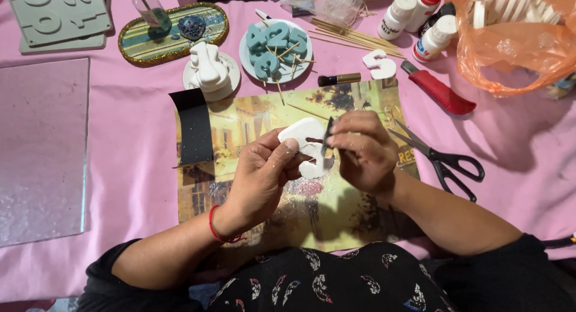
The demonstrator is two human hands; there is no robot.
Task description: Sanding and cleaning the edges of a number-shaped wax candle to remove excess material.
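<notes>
left hand [261,168] pinches a white cast [305,138] at its one o'clock — right hand [363,150], at three o'clock of the cast, pinches a thin dark strip [327,137] against it.

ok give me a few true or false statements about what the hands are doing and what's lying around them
1. The left hand holds a white plaster piece. True.
2. The right hand holds a paintbrush. False: it holds a thin dark strip against the piece.
3. The scissors lie right of the hands. True.
4. The teal numbers sit on the pink cloth. False: they are on a white plate.
5. The red-handled knife is in a hand. False: it lies on the cloth.
</notes>
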